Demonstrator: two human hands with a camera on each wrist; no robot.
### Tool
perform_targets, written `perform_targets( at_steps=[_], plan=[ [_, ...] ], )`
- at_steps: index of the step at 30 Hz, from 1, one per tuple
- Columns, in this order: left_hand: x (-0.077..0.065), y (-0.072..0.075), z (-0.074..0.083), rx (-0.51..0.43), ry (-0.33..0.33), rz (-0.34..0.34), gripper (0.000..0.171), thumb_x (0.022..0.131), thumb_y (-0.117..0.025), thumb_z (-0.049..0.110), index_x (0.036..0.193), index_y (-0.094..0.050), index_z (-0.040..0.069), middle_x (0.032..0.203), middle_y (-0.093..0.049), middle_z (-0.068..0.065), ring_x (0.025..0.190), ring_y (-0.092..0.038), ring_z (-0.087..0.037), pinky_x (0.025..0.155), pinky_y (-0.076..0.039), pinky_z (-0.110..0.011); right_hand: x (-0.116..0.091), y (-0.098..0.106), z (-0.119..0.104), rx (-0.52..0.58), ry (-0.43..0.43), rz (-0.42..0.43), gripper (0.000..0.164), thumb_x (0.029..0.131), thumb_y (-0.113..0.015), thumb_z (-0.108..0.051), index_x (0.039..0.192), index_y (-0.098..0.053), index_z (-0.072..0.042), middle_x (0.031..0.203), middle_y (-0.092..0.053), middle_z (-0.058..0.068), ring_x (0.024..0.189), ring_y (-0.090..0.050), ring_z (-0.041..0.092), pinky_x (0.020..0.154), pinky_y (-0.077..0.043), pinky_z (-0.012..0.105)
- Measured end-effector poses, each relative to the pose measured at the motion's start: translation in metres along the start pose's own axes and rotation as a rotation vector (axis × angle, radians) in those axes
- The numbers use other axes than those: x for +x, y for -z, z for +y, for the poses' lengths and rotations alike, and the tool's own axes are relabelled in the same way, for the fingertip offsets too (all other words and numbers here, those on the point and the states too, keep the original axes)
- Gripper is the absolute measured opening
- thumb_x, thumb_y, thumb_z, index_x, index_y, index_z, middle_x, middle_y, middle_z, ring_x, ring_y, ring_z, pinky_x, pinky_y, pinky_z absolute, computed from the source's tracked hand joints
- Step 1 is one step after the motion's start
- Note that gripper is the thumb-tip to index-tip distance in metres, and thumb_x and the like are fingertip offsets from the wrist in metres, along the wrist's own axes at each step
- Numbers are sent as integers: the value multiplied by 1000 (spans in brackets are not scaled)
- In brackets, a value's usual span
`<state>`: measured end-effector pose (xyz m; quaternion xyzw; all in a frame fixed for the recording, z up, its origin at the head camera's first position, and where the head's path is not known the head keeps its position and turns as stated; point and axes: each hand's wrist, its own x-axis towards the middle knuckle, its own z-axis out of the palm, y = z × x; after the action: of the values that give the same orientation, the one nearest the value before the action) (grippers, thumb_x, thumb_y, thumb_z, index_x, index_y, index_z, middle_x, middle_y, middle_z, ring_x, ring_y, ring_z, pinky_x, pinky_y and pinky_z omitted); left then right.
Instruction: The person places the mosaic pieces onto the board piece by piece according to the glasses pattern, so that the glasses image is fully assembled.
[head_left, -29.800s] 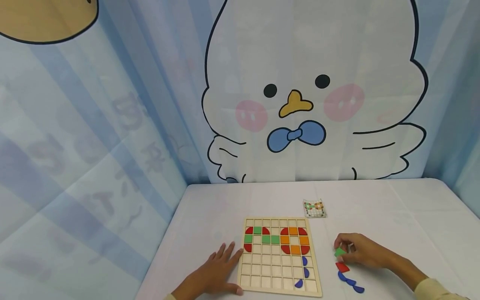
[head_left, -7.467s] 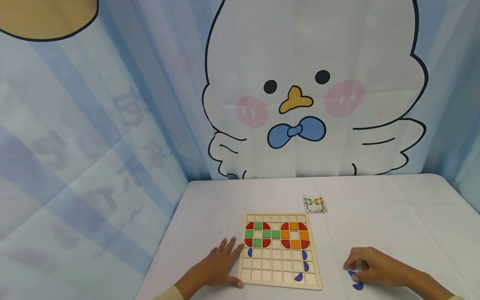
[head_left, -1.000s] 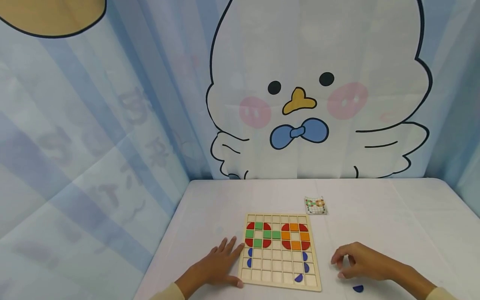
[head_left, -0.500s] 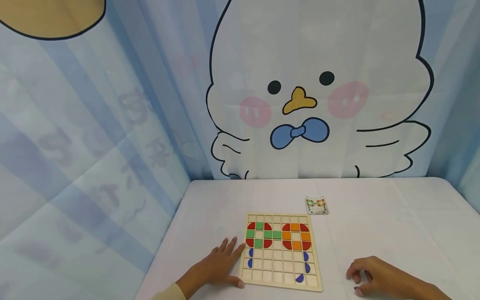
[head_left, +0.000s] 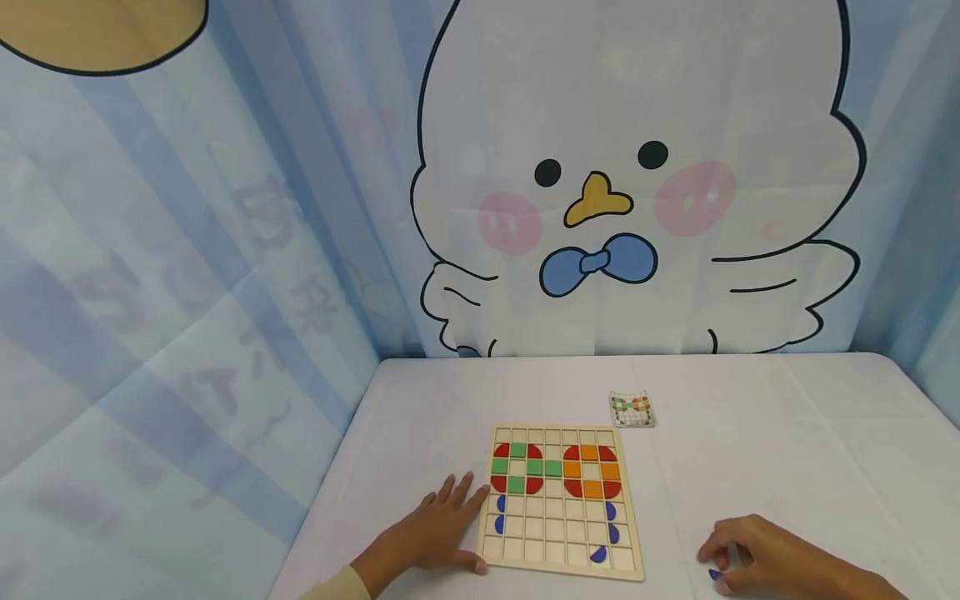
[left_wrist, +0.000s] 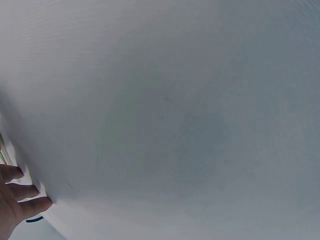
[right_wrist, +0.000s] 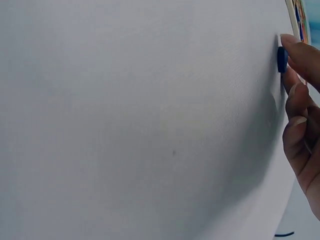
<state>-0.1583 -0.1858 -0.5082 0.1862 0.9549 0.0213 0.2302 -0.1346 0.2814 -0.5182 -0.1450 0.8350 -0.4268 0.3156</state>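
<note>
A wooden grid board (head_left: pixel 547 550) lies on the table, holding red quarter-round, green square, orange square and blue half-round pieces. My left hand (head_left: pixel 435 533) rests spread at the board's left edge, its thumb by the lower left corner. Right of the board, my right hand (head_left: pixel 772 557) is low over the table with curled fingers. Between its thumb and fingers it pinches a blue half-round piece (right_wrist: pixel 282 59), partly hidden by the thumb in the head view. Only a few fingers of the left hand (left_wrist: pixel 22 192) show in the left wrist view.
A small pattern card (head_left: pixel 632 409) lies behind the board's far right corner. The white table (head_left: pixel 787 433) ends at a curtain (head_left: pixel 480 325) printed with a cartoon bird.
Green, red and blue pieces from the table's right side now fill more board cells at left. Lately my right hand moved right and down to the last loose blue piece. The left hand stayed.
</note>
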Motion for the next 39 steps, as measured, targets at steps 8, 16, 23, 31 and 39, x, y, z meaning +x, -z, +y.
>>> perform_targets(
  at_steps=[8,16,23,31,39],
  plan=[
    [0,-1,0,12,1,0,108,72,-63,82,160,-23,34,169,-17,-6,154,-19,-38,114,-34,-62,-6,3,11,-33,137,-34,18,91,-69,-7,98,-78,-21,92,-69,-4,75,-61,10,71,-56,24],
    [0,-1,0,4,4,-3,108,72,-64,81,160,-23,34,169,-17,-6,154,-19,-38,114,-33,-62,-6,0,10,-61,165,-25,9,91,-71,-10,96,-70,-18,89,-64,-7,75,-55,4,66,-49,20],
    [-1,-2,-1,8,-7,12,108,73,-63,82,160,-23,34,169,-17,-6,154,-19,-39,114,-34,-62,-3,-7,6,-114,125,-4,7,92,-72,-19,94,-66,-20,84,-61,-6,73,-54,5,63,-45,22],
    [-1,-1,-2,12,-11,14,108,73,-62,82,161,-22,33,169,-16,-7,154,-19,-39,115,-33,-61,10,-11,-8,-94,187,-19,9,93,-72,-24,102,-70,-22,82,-62,-9,71,-56,3,63,-49,20],
    [-2,1,1,-6,-12,10,107,74,-63,81,160,-23,33,169,-17,-6,154,-19,-39,115,-33,-62,41,-18,-35,-79,381,-54,15,96,-68,-20,110,-71,-17,85,-61,-16,68,-52,-3,57,-45,17]
  ],
)
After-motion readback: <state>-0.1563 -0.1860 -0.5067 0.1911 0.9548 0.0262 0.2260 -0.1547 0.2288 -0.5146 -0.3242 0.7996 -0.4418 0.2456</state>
